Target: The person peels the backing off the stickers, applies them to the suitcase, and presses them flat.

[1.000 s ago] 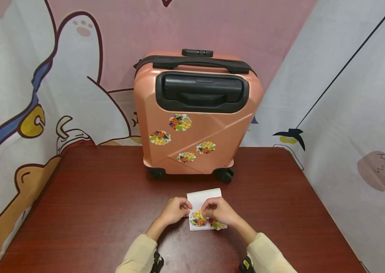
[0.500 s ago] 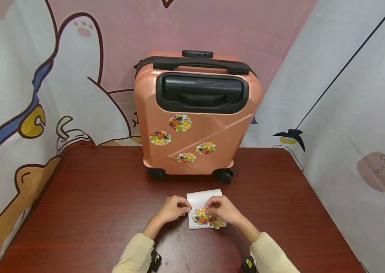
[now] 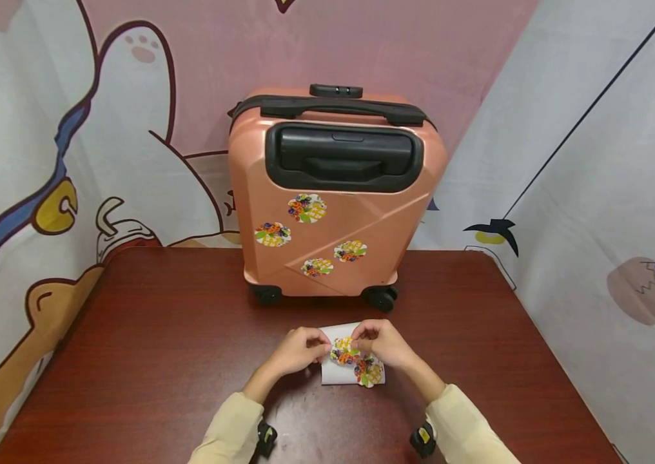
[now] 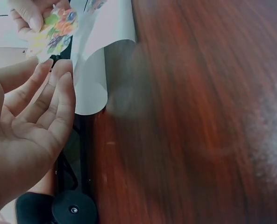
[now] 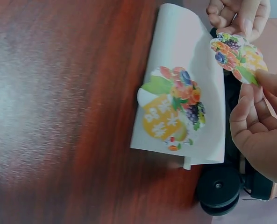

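A round fruit-print sticker is held up between the two hands, over a curled white backing sheet. My right hand pinches one edge between thumb and forefinger, plain in the right wrist view, where the lifted sticker shows grapes, oranges and a green leaf. At the opposite edge the thumb and fingertip of my left hand pinch it; in the left wrist view the other fingers of this left hand are loosely bent. A second fruit sticker lies on the sheet.
A pink-orange suitcase stands upright on the brown table, beyond the hands. Several fruit stickers, such as the upper one, are on its front. A cartoon-printed cloth hangs behind and at the sides.
The pinched sticker has risen from the lower part of the sheet and moved away from the body, with both hands. More of the second sticker now shows. The suitcase has stayed put.
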The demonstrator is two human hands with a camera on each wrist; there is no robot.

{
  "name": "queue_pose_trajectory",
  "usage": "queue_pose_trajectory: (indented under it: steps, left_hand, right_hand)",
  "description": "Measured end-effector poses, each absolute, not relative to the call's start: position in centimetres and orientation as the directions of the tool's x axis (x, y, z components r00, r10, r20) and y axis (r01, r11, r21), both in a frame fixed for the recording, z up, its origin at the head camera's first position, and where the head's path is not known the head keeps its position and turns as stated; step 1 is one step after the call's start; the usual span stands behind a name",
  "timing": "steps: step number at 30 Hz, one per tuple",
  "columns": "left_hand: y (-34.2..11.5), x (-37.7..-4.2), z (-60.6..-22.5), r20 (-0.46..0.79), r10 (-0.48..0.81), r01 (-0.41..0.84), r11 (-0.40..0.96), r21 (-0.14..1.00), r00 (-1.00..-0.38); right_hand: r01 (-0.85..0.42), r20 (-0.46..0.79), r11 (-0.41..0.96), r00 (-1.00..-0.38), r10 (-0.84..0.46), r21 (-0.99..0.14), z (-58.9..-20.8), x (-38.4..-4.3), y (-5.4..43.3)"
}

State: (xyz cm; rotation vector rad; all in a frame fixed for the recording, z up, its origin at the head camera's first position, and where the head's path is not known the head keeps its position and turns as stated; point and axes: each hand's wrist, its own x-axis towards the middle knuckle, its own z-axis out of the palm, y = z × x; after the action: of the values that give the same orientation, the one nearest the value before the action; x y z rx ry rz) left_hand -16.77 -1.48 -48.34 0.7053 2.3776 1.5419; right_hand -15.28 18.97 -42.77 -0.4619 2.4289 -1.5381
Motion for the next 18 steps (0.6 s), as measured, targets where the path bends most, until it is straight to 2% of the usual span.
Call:
queue_pose_trajectory:
  steps: [6, 13, 18]
  left_hand:
    - [-1.3, -17.2, -47.9, 0.128, 0.485, 0.304, 0.304, 0.903, -0.865]
    - [-1.0, -17.8, -47.5, 0.173, 0.385, 0.318, 0.353, 0.880, -0.907]
    - [-0.6, -18.3, -46.9, 0.197, 0.348, 0.315, 0.323, 0.892, -0.916]
  right_hand:
    - [-0.139, -0.005, 0.388, -0.938, -0.348, -0.911, -42.1, -15.8, 18.8]
    - [-0.102, 0.000, 0.367, -0.963, -0.269, -0.925, -41.3, -16.4, 18.6]
    - [-0.075, -0.003, 0.369, -0.979, -0.205, -0.926, -40.9, -16.7, 18.5]
